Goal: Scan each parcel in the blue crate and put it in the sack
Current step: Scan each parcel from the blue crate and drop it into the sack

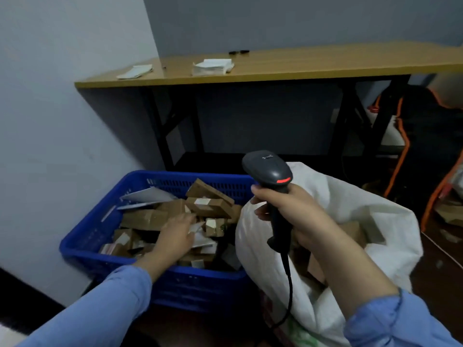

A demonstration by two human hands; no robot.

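- Blue crate point(200, 289): set on the floor beside the wall, left of the sack. Its right end is touched by the sack's cloth, so only a short carry is needed between the two.
- Parcels point(142, 219): brown cartons and pale flat envelopes, heaped loose and tilted in the crate. Much of the task is judged undone.
- Left hand point(179, 232): reached into the crate and laid over the middle of the heap. It is blurred, so whether a parcel is gripped cannot be told. The choosing of a parcel is judged to be the step in hand.
- Scanner point(271, 171): held upright above the crate's right rim, head turned toward the crate, presumably so that a lifted parcel is read on its way across.
- Right hand point(298, 214): clenched round the scanner's handle.
- Cable point(289, 284): hung from the handle in front of the sack. A snag on a passing parcel is judged possible.
- Sack point(345, 196): white, woven, mouth slumped open, with brown cartons seen inside. The mouth is crossed by the right forearm, so dropping room is judged narrow.
- Table point(300, 63): stood behind, well apart. Open air is left above crate and sack.
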